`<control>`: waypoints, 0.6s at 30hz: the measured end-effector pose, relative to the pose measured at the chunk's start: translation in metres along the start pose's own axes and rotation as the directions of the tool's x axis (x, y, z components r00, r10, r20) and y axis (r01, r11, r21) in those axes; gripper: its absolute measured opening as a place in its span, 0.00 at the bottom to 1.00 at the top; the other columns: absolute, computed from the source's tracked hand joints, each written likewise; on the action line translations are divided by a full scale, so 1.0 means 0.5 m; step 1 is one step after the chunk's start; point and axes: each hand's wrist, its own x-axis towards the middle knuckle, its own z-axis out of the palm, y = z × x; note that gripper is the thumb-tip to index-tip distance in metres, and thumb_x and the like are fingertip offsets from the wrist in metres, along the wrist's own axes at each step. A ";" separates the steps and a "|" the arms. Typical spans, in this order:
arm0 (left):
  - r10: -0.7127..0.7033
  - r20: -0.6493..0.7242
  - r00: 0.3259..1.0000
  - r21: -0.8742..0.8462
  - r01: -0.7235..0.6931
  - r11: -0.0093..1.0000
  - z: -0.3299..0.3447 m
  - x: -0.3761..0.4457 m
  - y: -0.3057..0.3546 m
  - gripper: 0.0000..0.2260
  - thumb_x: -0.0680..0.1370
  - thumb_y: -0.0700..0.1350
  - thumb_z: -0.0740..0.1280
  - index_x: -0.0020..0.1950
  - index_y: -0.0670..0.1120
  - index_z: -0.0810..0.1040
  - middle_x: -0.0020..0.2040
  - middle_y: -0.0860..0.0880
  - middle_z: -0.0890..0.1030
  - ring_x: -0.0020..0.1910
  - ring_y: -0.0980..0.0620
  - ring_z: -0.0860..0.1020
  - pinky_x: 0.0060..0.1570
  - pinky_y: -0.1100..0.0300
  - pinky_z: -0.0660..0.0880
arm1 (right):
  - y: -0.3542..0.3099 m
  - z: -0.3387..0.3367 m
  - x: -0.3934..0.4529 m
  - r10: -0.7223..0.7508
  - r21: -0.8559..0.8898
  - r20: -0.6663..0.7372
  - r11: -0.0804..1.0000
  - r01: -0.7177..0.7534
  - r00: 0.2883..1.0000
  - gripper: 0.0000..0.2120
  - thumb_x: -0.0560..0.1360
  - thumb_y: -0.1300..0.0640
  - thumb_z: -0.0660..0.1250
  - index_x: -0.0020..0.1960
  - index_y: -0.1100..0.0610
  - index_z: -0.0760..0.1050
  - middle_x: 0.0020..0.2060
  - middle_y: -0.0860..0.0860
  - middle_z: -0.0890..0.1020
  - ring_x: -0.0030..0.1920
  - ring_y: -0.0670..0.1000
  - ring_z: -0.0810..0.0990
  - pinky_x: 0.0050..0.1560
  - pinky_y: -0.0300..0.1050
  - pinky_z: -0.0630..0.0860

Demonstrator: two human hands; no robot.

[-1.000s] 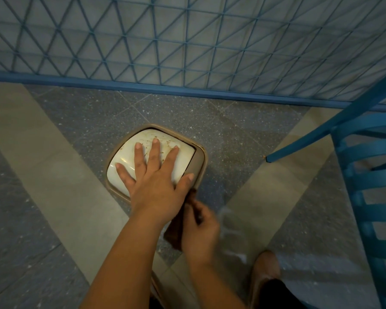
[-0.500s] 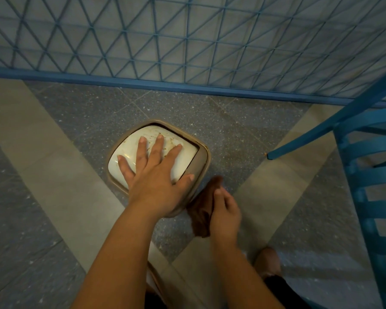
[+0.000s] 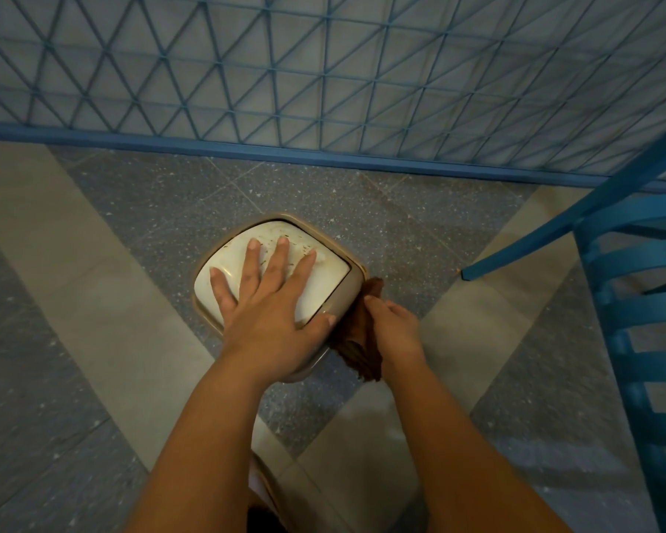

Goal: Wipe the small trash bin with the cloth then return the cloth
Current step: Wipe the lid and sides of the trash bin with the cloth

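The left hand (image 3: 270, 305) is pressing flat, fingers spread, on the bin (image 3: 347, 298) lid on the floor (image 3: 93, 263); the right hand (image 3: 395, 328) is gripping the cloth (image 3: 356, 340) against its right side. Steady downward pressure should be helping firm, overlapping strokes.

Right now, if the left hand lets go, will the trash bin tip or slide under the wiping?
Probably. The left hand lies flat on the trash bin, apparently steadying it. It looks like light plastic. The cloth pushes sideways, and the floor looks smooth.
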 end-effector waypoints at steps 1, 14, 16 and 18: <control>0.002 -0.004 1.000 0.006 -0.002 1.000 0.000 -0.001 -0.001 0.35 0.75 0.67 0.56 0.76 0.63 0.41 0.77 0.56 0.34 0.73 0.50 0.27 0.67 0.38 0.28 | 0.001 -0.004 -0.005 0.028 -0.035 -0.001 0.999 -0.028 1.000 0.08 0.76 0.55 0.65 0.47 0.58 0.81 0.45 0.58 0.84 0.47 0.58 0.82 0.53 0.55 0.80; -0.015 -0.013 1.000 -0.041 0.014 0.999 -0.010 -0.007 -0.010 0.45 0.71 0.64 0.63 0.76 0.58 0.35 0.75 0.53 0.29 0.72 0.51 0.26 0.67 0.41 0.26 | 0.019 0.007 -0.014 0.117 -0.048 0.088 0.992 -0.113 0.989 0.18 0.73 0.48 0.67 0.59 0.57 0.77 0.52 0.57 0.82 0.51 0.58 0.81 0.58 0.56 0.77; -0.053 -0.010 0.999 -0.044 0.052 0.998 -0.016 -0.007 -0.008 0.47 0.68 0.63 0.65 0.76 0.58 0.37 0.75 0.52 0.27 0.71 0.50 0.24 0.67 0.41 0.26 | 0.041 0.013 -0.032 0.112 -0.023 0.089 0.994 -0.111 0.990 0.17 0.75 0.50 0.65 0.59 0.58 0.77 0.52 0.57 0.82 0.51 0.58 0.80 0.57 0.55 0.77; -0.069 -0.030 0.997 -0.049 0.068 0.997 -0.020 -0.008 -0.005 0.48 0.65 0.67 0.65 0.77 0.59 0.39 0.74 0.52 0.27 0.71 0.50 0.24 0.67 0.42 0.26 | 0.078 0.021 -0.056 0.119 0.030 0.098 0.992 -0.122 0.988 0.14 0.76 0.52 0.65 0.58 0.57 0.77 0.52 0.58 0.82 0.51 0.57 0.81 0.56 0.54 0.78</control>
